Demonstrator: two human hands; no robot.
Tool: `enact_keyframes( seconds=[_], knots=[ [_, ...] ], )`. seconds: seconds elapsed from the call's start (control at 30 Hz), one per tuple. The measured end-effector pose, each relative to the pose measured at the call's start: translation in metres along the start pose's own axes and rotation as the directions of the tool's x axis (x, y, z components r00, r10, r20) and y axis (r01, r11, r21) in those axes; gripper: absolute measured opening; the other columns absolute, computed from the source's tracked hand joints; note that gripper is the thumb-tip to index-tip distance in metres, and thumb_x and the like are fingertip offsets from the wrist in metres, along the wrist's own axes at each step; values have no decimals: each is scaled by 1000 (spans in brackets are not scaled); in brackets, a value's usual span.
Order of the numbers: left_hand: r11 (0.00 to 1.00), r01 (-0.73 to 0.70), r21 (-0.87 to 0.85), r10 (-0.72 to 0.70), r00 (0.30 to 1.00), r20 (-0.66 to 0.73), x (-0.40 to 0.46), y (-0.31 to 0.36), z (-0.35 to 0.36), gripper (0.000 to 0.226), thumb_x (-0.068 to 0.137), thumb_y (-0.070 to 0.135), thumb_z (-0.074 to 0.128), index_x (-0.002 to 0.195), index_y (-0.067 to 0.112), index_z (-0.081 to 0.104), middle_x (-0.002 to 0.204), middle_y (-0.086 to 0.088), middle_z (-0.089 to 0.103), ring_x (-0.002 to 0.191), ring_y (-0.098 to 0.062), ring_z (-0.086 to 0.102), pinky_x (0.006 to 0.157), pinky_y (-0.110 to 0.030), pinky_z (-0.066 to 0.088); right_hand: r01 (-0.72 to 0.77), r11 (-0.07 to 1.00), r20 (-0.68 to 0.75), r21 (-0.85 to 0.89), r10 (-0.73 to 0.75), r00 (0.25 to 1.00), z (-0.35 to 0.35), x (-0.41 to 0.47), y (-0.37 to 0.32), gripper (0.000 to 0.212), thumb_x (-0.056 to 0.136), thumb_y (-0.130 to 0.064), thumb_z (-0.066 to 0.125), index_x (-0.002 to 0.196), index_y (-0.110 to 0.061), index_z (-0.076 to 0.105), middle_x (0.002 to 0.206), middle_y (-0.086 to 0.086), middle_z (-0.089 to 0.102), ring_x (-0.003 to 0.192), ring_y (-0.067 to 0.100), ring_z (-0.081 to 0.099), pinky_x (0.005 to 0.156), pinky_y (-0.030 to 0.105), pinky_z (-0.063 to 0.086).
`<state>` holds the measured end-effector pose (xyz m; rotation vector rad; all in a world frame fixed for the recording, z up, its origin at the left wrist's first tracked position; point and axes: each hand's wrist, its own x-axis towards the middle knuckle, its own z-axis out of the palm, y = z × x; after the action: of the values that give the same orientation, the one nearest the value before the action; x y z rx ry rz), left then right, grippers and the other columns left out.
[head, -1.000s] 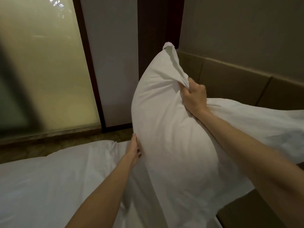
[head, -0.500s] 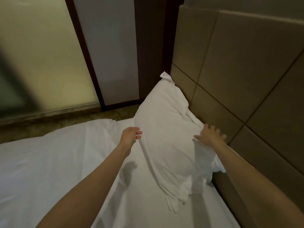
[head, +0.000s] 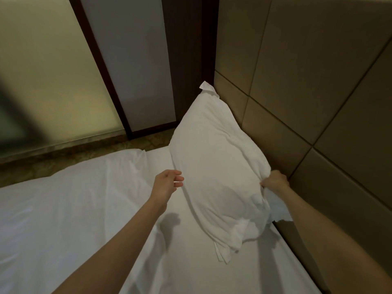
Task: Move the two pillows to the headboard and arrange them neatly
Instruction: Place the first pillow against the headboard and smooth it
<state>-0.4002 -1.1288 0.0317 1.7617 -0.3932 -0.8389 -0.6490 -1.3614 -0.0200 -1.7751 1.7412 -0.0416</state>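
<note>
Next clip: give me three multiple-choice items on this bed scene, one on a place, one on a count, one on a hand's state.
1. Where does the pillow stand?
A. Flat at the foot of the bed
B. Propped against the headboard
C. On the floor

2. How many pillows are in view?
A. One
B. Two
C. Three

3. What is the right hand doing?
A. Hanging open above the sheet
B. Resting flat on the headboard
C. Gripping the pillow's edge

Answers:
1 B, its back leans on the padded panels.
2 A, only one white pillow shows.
3 C, the fingers are closed on bunched fabric, while the left hand is open beside the pillow.
</note>
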Motion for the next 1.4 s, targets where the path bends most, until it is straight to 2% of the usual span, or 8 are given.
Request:
enact_keyframes(
  seconds=[0.33, 0.43, 0.53, 0.73, 0.83, 0.97, 1.17, 1.4],
  knots=[
    [995, -67, 74, 71, 996, -51, -4, 17, -3, 31, 100, 17, 34, 100, 13, 65, 92, -4, 66, 83, -18, 63, 70, -24, 47, 391, 863, -622, -321, -503, 600, -88, -17, -112, 11, 85, -16, 58, 94, -9, 58, 86, 20, 67, 82, 40, 60, 74, 41, 38],
    [996, -51, 67, 54, 998, -42, -8, 15, 8, 30, 99, 15, 35, 100, 11, 64, 91, -5, 66, 81, -18, 62, 74, -27, 48, 323, 835, -412, -445, -512, 754, -79, -15, -66, 22, 85, -19, 61, 101, -5, 56, 100, 21, 66, 91, 40, 62, 76, 41, 44],
    [998, -42, 56, 42, 999, 5, -17, 9, 25, 29, 98, 12, 35, 96, 10, 64, 89, -7, 66, 76, -18, 61, 72, -27, 47, 114, 913, 4, -391, -123, 992, -57, -22, -1, 48, 84, -31, 66, 121, -4, 52, 115, 15, 57, 97, 34, 58, 74, 37, 48],
    [998, -34, 47, 32, 998, 50, -35, 4, 53, 30, 97, 13, 34, 98, 9, 64, 90, -8, 66, 76, -18, 61, 65, -24, 45, 227, 967, -72, 119, -219, 973, -76, -36, 17, 42, 79, -26, 74, 109, -4, 55, 99, 8, 55, 80, 22, 55, 60, 29, 42],
    [998, -40, 38, 39, 999, 34, -44, 8, 57, 30, 98, 14, 34, 100, 10, 64, 91, -7, 65, 77, -18, 61, 70, -26, 45, 365, 931, -296, 29, -340, 892, -111, -48, -7, 6, 86, -14, 56, 83, -8, 58, 87, 14, 60, 76, 32, 58, 60, 32, 38],
    [997, -63, 32, 63, 998, 5, -57, 14, 60, 31, 98, 14, 34, 98, 10, 64, 90, -7, 65, 76, -17, 61, 67, -24, 45, 501, 847, -452, -178, -523, 723, -113, -83, 1, 22, 91, -22, 55, 73, -14, 43, 65, 5, 49, 62, 28, 49, 53, 32, 33],
    [997, -34, 70, 31, 999, 39, -84, 3, 66, 31, 97, 13, 34, 99, 8, 64, 91, -8, 65, 77, -18, 60, 69, -26, 45, 243, 898, -145, -367, -314, 938, -95, -100, 62, 19, 97, -30, 45, 87, -15, 50, 96, 11, 59, 81, 29, 55, 68, 40, 47],
    [993, -83, 89, 78, 995, 55, -111, 9, 70, 31, 97, 12, 33, 97, 9, 64, 89, -7, 65, 77, -19, 60, 75, -29, 44, 287, 875, -386, -389, -438, 812, -126, -121, 44, 14, 96, -16, 46, 82, -13, 45, 90, 14, 60, 81, 35, 59, 61, 37, 40]
  ],
)
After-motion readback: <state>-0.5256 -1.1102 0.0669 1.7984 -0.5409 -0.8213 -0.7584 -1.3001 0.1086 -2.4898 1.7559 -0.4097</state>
